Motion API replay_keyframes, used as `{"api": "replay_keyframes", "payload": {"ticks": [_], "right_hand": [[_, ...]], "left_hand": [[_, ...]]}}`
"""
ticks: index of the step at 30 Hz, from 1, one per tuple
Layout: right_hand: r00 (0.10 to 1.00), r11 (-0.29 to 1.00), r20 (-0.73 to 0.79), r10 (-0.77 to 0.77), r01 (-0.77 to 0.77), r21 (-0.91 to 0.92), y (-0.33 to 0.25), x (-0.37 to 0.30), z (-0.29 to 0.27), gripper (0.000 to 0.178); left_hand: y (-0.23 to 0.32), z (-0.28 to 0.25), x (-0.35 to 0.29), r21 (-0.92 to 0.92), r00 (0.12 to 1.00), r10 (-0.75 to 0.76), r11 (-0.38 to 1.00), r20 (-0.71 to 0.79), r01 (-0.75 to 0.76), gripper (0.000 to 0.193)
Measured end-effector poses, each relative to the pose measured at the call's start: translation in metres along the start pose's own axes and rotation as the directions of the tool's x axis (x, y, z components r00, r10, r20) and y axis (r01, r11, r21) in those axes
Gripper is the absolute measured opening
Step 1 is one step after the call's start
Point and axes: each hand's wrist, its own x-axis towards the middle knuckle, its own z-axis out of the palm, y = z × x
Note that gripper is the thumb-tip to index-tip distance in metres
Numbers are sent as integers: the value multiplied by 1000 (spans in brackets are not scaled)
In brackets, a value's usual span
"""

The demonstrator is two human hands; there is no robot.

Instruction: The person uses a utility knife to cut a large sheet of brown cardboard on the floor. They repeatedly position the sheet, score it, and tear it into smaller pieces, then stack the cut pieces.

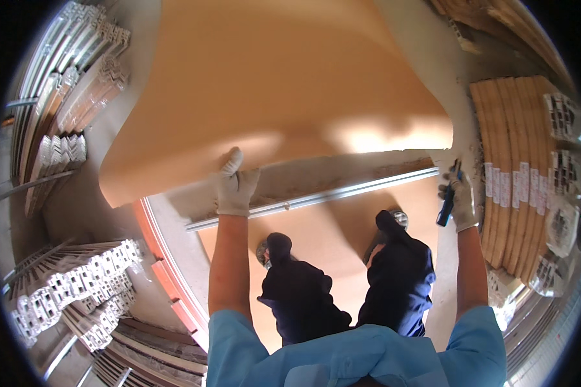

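A wide sheet of brown paper (290, 71) curves up in front of me, its near edge lifted and slightly ragged. My left hand (235, 187), in a whitish glove, pinches that edge with the thumb on top; the other fingers are partly hidden. At the right, beyond the sheet's corner, my gloved right hand (461, 200) is wrapped round a black and blue utility knife (447, 203); its blade is hard to make out. Between my hands and my feet a long silver metal rail (329, 195) lies along the edge of a second brown piece (332, 226) on the floor.
My shoes stand on the brown piece. Bundles of metal and white profiles (77, 290) are stacked at the left, near a reddish-orange bar (168, 277). Long wrapped brown packs (513, 174) lie at the right, with more boards (497, 19) at the far right.
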Motion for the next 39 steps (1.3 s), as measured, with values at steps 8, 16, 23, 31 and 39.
{"api": "replay_keyframes", "payload": {"ticks": [8, 16, 23, 31, 39], "right_hand": [[975, 884, 167, 146, -204, 420, -84, -143, -10, 41], [825, 567, 491, 280, -554, 609, -229, -315, 14, 38], [873, 467, 327, 362, -473, 747, -317, -396, 33, 35], [848, 908, 530, 16, -234, 347, -283, -455, -31, 27], [833, 932, 553, -28, -178, 315, -232, -537, -125, 31]], "left_hand": [[29, 147, -67, -187, 995, -79, 978, 64, 90, 37], [85, 233, -202, -140, 956, -216, 959, 200, 246, 31], [125, 255, -315, 847, 863, 95, 165, 497, -506, 36], [99, 309, -488, 82, 916, -400, 913, -11, 400, 50], [44, 354, -581, -53, 974, -224, 973, -18, 223, 76]]}}
